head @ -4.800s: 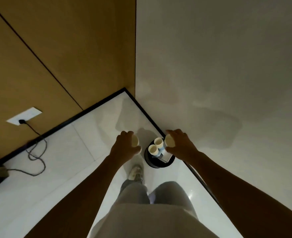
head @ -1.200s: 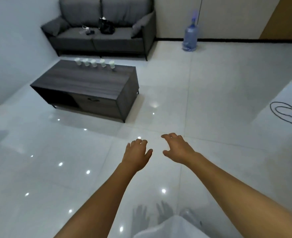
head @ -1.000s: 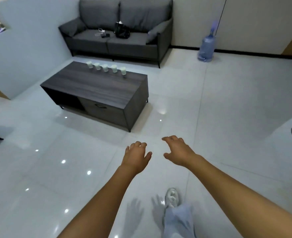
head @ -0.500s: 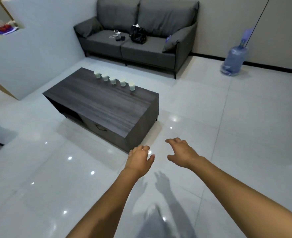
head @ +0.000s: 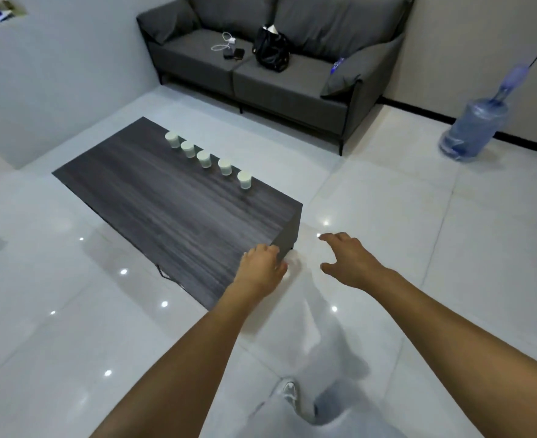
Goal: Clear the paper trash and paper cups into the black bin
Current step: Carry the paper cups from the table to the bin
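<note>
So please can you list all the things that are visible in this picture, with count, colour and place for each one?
paper cups: five, pale, in a row along the far edge of the coffee table
coffee table: one, dark wood grain, on the floor left of centre
sofa: one, dark grey, against the far wall
handbag: one, black, on the sofa seat
charger cable: one, white, on the sofa seat beside small dark items
water jug: one, blue, on the floor at right
floor: white glossy tiles
shoe: one, white, bottom centre
hands: left hand and right hand, both open and empty, near the table's near corner
</note>
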### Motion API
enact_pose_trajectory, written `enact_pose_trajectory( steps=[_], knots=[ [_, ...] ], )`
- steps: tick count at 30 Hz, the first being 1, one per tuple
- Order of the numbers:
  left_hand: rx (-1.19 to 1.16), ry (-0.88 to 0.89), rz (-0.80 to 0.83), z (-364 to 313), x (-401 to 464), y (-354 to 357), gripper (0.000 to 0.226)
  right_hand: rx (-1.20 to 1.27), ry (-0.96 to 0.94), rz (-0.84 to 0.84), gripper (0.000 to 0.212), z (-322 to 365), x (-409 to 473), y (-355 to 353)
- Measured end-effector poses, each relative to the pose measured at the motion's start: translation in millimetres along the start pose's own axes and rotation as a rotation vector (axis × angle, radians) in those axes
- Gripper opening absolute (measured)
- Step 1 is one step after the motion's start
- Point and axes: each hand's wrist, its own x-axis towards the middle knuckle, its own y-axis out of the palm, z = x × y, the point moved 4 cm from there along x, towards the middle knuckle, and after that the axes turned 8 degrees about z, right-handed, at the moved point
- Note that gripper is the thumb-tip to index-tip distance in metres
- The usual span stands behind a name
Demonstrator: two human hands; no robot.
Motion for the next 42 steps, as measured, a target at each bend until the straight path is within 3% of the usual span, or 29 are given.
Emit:
enact_pose_trajectory(
  steps=[6,19,35,42],
  knots=[
    [-0.061,-0.063,0.052,-15.2,105.8,-42.0,0.046,-0.01,-0.037,0.045,0.063,-29.1,106.3,-67.4],
    [-0.272,-0.272,-0.025,-55.8,360.8,-134.2,0.045,-0.145,-0.18,0.166,0.062,-87.8,367.4,-243.7],
    [-0.545,-0.572,-0.108,45.8,551.0,-209.1,0.047,-0.462,-0.449,0.41,0.063,16.7,636.9,-309.7],
    [-0.695,-0.743,-0.198,100.9,577.6,-234.6,0.042,-0.598,-0.574,0.502,0.063,99.3,732.4,-309.7]
  ],
)
